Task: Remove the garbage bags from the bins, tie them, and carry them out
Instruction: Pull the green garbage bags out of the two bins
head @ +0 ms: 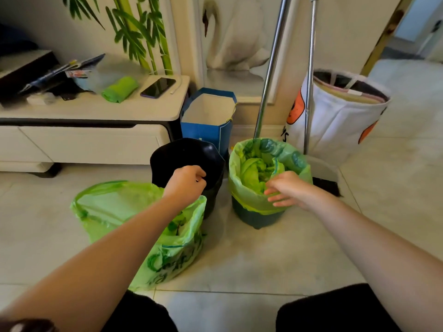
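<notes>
Left hand: the left hand [185,182], fingers curled, over the empty black plastic bin [187,159].
Right hand: the right hand [285,190], fingers extended, touches the green plastic liner bag [251,197] on the dark green round bin [256,216].
Floor: a removed green garbage bag [143,226] lies open beside the black bin.

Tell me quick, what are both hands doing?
Left hand: fingers curled, holding nothing visible.
Right hand: open, fingers touching the green garbage bag.
</notes>
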Action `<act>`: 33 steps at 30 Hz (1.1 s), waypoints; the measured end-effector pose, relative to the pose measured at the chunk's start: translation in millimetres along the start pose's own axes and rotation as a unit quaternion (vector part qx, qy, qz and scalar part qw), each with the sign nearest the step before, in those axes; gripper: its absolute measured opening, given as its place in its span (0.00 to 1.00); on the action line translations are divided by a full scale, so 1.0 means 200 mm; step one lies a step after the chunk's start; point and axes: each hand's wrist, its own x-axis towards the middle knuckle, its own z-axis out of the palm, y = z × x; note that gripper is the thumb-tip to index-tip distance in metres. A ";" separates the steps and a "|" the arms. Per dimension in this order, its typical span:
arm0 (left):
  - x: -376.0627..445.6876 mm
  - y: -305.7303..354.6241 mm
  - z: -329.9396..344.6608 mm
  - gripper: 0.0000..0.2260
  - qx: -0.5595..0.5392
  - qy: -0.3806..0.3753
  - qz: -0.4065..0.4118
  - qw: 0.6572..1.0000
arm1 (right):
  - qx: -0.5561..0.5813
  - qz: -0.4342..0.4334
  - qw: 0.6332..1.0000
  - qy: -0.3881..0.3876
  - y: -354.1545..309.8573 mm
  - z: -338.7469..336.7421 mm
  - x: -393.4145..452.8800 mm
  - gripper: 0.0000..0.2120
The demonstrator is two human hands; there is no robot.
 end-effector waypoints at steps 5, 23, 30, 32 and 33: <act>0.12 0.12 0.23 0.08 -0.117 -0.066 -0.076 0.988 | 0.047 0.048 0.995 0.080 0.11 -0.19 0.12 0.09; 0.36 0.11 0.75 0.27 -0.475 -0.128 -0.397 0.775 | 0.350 0.151 0.924 0.012 0.35 -0.36 0.34 0.20; 0.35 0.09 0.71 0.13 -0.493 -0.153 -0.409 0.752 | 0.373 0.137 0.918 0.002 0.34 -0.39 0.33 0.10; 0.34 0.10 0.69 0.11 -0.502 -0.160 -0.403 0.748 | 0.377 0.125 0.918 0.021 0.34 -0.39 0.33 0.08; 0.34 0.11 0.68 0.10 -0.506 -0.162 -0.399 0.748 | 0.375 0.118 0.919 0.032 0.33 -0.39 0.33 0.07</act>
